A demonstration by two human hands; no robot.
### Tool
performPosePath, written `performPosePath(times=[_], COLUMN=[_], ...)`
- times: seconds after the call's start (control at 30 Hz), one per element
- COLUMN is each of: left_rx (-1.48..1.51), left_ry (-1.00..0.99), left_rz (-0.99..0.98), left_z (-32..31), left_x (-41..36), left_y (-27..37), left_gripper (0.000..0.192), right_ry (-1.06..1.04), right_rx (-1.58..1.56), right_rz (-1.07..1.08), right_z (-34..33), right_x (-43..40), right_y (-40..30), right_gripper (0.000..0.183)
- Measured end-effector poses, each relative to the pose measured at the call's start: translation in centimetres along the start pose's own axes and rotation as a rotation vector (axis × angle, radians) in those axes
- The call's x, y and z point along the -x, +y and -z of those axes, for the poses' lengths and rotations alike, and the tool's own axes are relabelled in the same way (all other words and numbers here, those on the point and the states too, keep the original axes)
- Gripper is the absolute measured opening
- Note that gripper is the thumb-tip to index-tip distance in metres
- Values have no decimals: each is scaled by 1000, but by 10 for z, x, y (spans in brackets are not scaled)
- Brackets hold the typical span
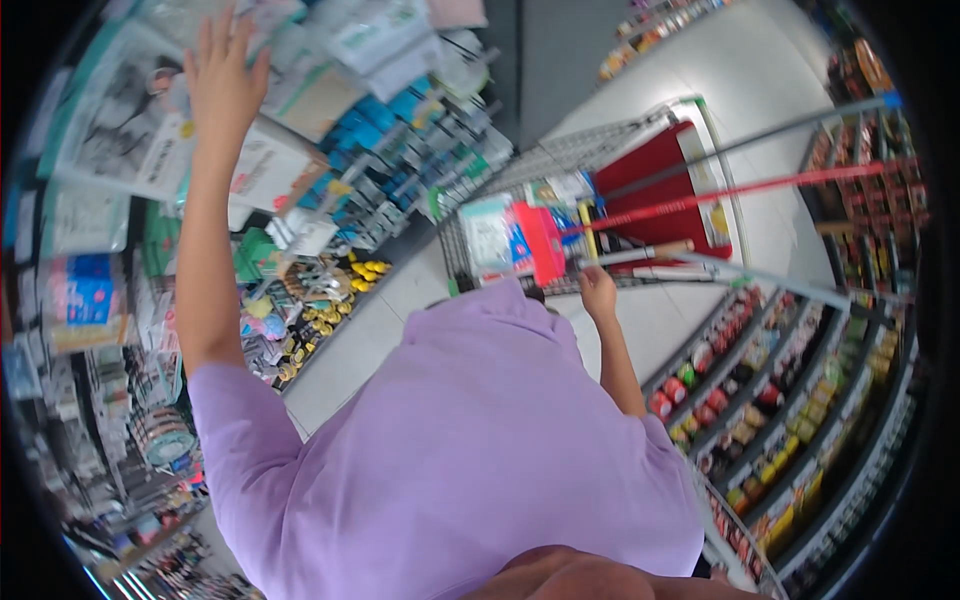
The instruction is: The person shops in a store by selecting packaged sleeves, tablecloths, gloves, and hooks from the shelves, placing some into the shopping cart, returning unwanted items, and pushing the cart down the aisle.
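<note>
My left hand point(225, 82) is raised, fingers spread, over packaged goods hanging on a shop display; at its fingertips lie clear plastic packs point(274, 30), blurred. It grips nothing, though whether the palm touches a pack is hidden. Low at the right, my right hand point(598, 291) is curled at the near rim of a wire shopping cart point(525, 169). Just above that hand lies a pale handle with a wooden end point(645, 253). The cart holds a red plastic broom or dustpan head point(538, 244), a red pole point(675, 204), a grey pole point(780, 135) and several packaged goods point(486, 231).
Blue and grey hanging goods point(390, 165) and yellow-handled items point(322, 315) fill the display at the left. Tiered shelves of jars or packs point(750, 427) stand at the right. The long poles stick out beyond the cart's far end. Pale floor tiles point(352, 352) lie between display and cart.
</note>
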State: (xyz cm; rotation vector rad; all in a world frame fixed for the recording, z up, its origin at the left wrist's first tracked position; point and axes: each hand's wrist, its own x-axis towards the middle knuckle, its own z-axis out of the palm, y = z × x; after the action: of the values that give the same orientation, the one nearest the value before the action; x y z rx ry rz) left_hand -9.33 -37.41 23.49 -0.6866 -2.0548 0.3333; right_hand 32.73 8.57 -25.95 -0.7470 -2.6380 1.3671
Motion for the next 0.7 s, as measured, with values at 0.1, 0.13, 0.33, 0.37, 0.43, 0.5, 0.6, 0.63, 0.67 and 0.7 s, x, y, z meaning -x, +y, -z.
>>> performPosePath(times=[0.1, 0.13, 0.33, 0.37, 0.43, 0.5, 0.6, 0.63, 0.67, 0.7], left_rx=[431, 575, 924, 891, 872, 913, 853, 834, 817, 810], left_ry=[-115, -283, -975, -1069, -1125, -1167, -1252, -1284, -1316, -1340], left_rz=[107, 122, 465, 592, 813, 940, 1249, 1334, 1396, 1452], left_z=[38, 36, 93, 112, 161, 186, 259, 278, 298, 315], left_x=[93, 138, 430, 471, 554, 596, 646, 656, 665, 674], left_y=[93, 123, 295, 314, 336, 353, 376, 384, 392, 401], left_gripper=[39, 35, 35, 36, 35, 33, 32, 32, 32, 31], right_ry=[1, -6, -27, -46, -215, -269, -391, -442, -487, -523], right_rx=[190, 176, 333, 337, 420, 436, 519, 572, 612, 651], right_rz=[117, 105, 177, 179, 175, 147, 172, 131, 88, 46], right_z=[7, 10, 22, 24, 18, 25, 7, 3, 2, 1], right_x=[5, 9, 14, 12, -7, -16, -41, -47, -47, -48], right_y=[4, 0, 10, 12, 9, 27, 37, 32, 27, 18], right_gripper=[21, 20, 16, 16, 18, 21, 27, 32, 36, 41])
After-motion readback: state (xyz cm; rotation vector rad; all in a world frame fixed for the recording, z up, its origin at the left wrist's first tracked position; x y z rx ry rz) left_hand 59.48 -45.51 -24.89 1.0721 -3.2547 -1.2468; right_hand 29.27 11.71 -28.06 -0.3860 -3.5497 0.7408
